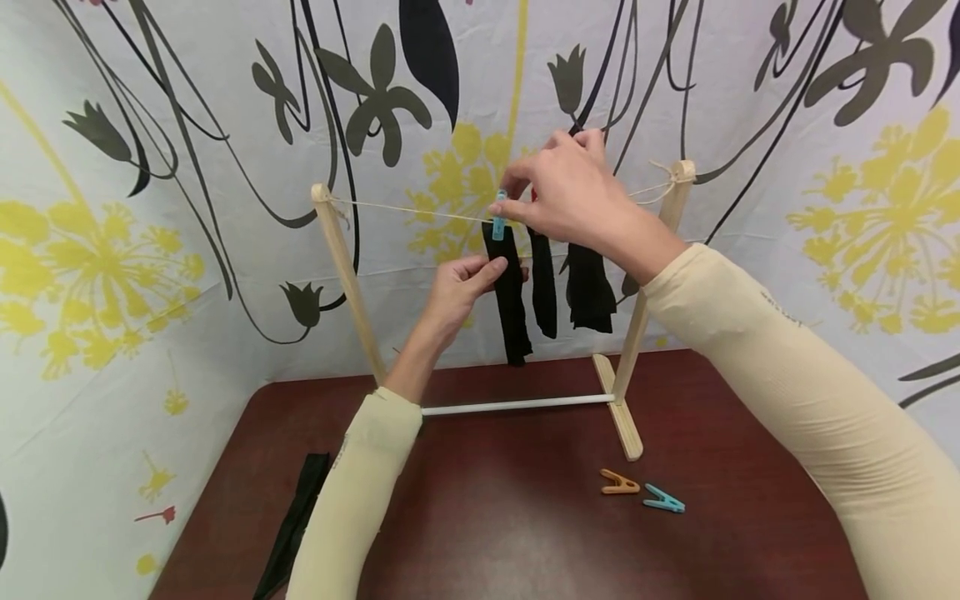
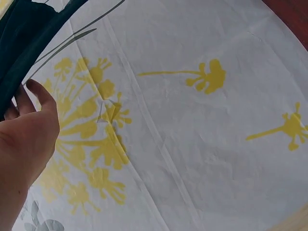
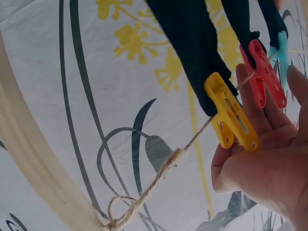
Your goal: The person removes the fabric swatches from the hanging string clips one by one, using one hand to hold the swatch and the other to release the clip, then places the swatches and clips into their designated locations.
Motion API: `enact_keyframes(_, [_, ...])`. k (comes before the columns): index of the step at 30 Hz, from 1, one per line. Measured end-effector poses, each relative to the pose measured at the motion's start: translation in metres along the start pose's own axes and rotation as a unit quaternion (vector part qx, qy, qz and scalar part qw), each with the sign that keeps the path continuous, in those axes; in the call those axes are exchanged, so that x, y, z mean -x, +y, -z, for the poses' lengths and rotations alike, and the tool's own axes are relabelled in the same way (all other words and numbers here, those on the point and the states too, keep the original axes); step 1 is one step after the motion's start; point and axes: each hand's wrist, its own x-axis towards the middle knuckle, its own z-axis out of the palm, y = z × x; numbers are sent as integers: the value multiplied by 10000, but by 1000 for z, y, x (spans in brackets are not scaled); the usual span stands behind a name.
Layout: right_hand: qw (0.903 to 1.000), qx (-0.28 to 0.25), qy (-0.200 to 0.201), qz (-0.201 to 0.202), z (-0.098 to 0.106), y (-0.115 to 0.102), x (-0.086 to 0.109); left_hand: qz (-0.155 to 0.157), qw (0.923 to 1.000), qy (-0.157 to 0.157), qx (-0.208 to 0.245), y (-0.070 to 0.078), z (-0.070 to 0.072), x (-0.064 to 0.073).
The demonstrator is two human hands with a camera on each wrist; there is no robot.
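Note:
My left hand [image 1: 456,296] pinches the side of a narrow black cloth strip [image 1: 512,308] between thumb and fingers. The strip hangs from a string [image 1: 420,210], with a light blue clothespin [image 1: 498,225] at its top. My right hand [image 1: 576,187] holds that clothespin from above between thumb and fingers. To its right hang two more black cloths, a narrow one [image 1: 543,287] and a wider one [image 1: 590,287]. In the right wrist view, a red clothespin [image 3: 269,72] and a yellow clothespin [image 3: 231,110] clip them to the string, close to my right palm.
A wooden stand with a left post [image 1: 348,283], a right post [image 1: 633,342] and a white crossbar [image 1: 517,406] carries the string. On the dark red table [image 1: 525,517] lie an orange clothespin [image 1: 621,483], a blue clothespin [image 1: 664,499] and another black cloth [image 1: 296,517]. Patterned fabric stands behind.

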Motion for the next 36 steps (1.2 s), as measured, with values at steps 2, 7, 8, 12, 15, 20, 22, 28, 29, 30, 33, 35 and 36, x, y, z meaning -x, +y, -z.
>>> enact_keyframes(2, [10000, -58, 18, 3, 1, 0, -1, -58, 10000, -20, -67, 0, 0, 0])
enact_keyframes(7, [9997, -177, 154, -24, 2, -3, -2, -152, 9998, -100, -108, 0, 0, 2])
enact_keyframes(8, [9996, -203, 193, -24, 2, -3, -2, -164, 9997, -104, -113, 0, 0, 2])
enact_keyframes(12, [9991, -308, 291, -14, 3, -5, -3, -179, 9997, -73, -123, -1, -1, 2])
enact_keyframes(15, [9985, -458, 290, -21, 4, -5, -3, -207, 9997, -77, -65, -1, -2, 3])
enact_keyframes(20, [9961, -829, 270, -148, 6, -5, -4, -268, 9996, -107, 68, -1, -3, 4])
enact_keyframes(22, [9948, -971, 256, -196, 6, -5, -4, -265, 9996, -38, -18, -1, -3, 4])
enact_keyframes(28, [9921, -1219, 186, -238, 6, 0, -7, -182, 9992, 148, -319, -1, -1, 5])
enact_keyframes(29, [9920, -1230, 177, -225, 6, 2, -8, -185, 9991, 156, -342, -1, -1, 5])
enact_keyframes(30, [9920, -1231, 163, -210, 6, 3, -8, -188, 9990, 169, -361, -2, -1, 5])
enact_keyframes(33, [9915, -1290, 104, -138, 7, 4, -9, -186, 9985, 238, -451, -1, -1, 6])
enact_keyframes(35, [9909, -1342, 67, -95, 8, 5, -8, -173, 9983, 274, -476, -1, 0, 6])
enact_keyframes(36, [9906, -1367, 53, -77, 9, 5, -8, -165, 9984, 281, -459, -1, 0, 7])
